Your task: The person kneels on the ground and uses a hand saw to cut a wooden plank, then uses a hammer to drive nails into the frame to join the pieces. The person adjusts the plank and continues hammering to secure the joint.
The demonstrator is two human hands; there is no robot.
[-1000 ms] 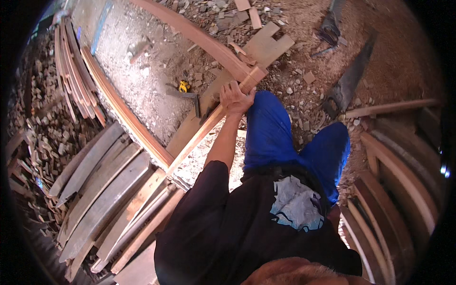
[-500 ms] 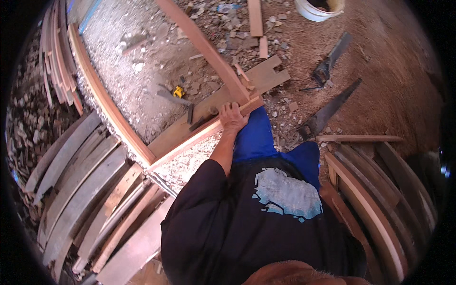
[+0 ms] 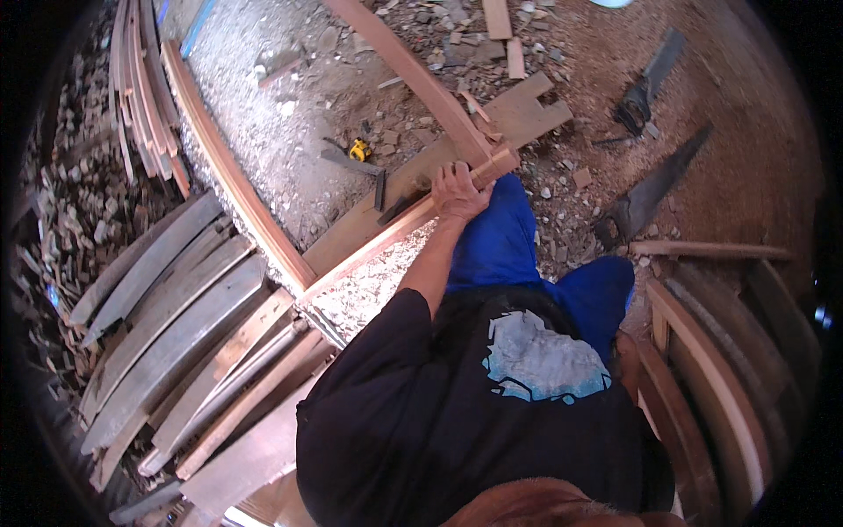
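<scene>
My left hand [image 3: 459, 192] is closed over the near rail of a reddish wooden frame [image 3: 369, 243], close to its right corner, with the fingers curled over the top. At that corner a long timber [image 3: 421, 88] joins the rail and runs away to the far left. A wide board [image 3: 518, 114] with a notched end lies under the corner. Beside my blue trouser leg, a skin-coloured part, seemingly my right hand [image 3: 627, 358], shows low by the timbers; its fingers are hidden. Just beyond the rail lie a dark tool [image 3: 380, 190] and a small yellow object [image 3: 360, 150].
Two handsaws [image 3: 651, 200] [image 3: 648, 88] lie on the dirt at the right. Weathered boards [image 3: 184, 351] are stacked at the left, and more timbers [image 3: 711, 378] stand at my right side. Wood chips and rubble [image 3: 474, 44] litter the ground. A white bucket [image 3: 612, 3] shows at the top edge.
The view has shifted, so the scene sits further right and the bucket is nearly out of sight. My left hand keeps its place on the rail. A skin-coloured part now shows at my right side.
</scene>
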